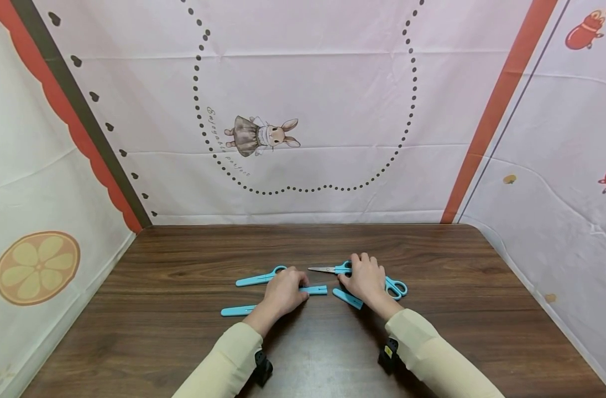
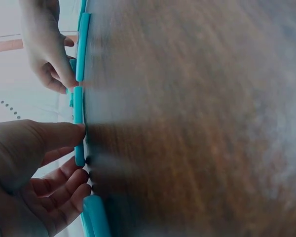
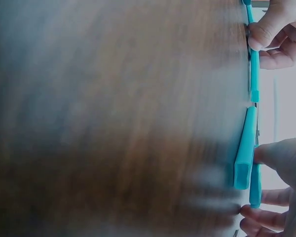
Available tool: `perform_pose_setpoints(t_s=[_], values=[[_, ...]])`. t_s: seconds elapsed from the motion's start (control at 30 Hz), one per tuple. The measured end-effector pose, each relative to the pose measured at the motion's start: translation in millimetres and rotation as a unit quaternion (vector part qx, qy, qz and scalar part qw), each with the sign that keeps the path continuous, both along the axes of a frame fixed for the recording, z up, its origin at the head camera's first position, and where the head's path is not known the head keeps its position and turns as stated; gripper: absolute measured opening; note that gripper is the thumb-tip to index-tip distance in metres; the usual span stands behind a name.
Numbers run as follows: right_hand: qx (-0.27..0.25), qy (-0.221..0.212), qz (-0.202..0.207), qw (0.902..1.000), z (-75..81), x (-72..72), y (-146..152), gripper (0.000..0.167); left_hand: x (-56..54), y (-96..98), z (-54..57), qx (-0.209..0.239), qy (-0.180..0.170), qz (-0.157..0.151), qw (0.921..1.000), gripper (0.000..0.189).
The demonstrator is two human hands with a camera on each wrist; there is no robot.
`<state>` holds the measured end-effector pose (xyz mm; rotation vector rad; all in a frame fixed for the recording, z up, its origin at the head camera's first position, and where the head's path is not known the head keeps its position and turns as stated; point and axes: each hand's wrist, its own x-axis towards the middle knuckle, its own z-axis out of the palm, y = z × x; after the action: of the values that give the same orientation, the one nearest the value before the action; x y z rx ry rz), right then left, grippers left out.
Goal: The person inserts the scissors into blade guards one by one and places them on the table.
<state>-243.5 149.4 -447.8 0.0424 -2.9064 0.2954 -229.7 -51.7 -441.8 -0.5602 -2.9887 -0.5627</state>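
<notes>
My left hand (image 1: 285, 290) pinches a light-blue blade cover (image 1: 315, 290) between thumb and fingers, flat on the table; the hand hides its left part. With thumb and fingertips my right hand (image 1: 366, 279) holds the blue handle of small scissors (image 1: 325, 270), whose bare metal blades point left. In the right wrist view that scissors handle (image 3: 255, 185) lies between the thumb and the fingers. Between the hands, nearer the front, a loose blue cover (image 1: 346, 298) lies slanted. Blue scissors handles (image 1: 396, 288) stick out right of my right hand, which hides what adjoins them.
Behind my left hand lie scissors (image 1: 255, 280) with their blades in a blue cover. Another blue cover (image 1: 237, 311) runs under my left forearm in the head view. The brown wooden table (image 1: 183, 342) meets printed cloth walls (image 1: 333, 110) at the back and sides.
</notes>
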Motion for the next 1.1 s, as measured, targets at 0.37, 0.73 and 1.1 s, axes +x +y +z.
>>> perform_pose_setpoints(t_s=[0.37, 0.73, 1.1], values=[[-0.005, 0.015, 0.007, 0.9998, 0.5, -0.1, 4, 0.049, -0.6, -2.1, -0.5, 0.003, -0.007, -0.006, 1.0, 0.007], [-0.026, 0.042, 0.011, 0.9987, 4.0, 2.1, 4, 0.047, 1.1, -5.5, 2.4, 0.017, -0.014, -0.006, 0.9997, 0.009], [-0.066, 0.071, 0.033, 0.9947, 7.9, 3.7, 6, 0.042, 9.1, -12.8, 13.6, 0.035, 0.025, -0.015, 0.999, 0.012]])
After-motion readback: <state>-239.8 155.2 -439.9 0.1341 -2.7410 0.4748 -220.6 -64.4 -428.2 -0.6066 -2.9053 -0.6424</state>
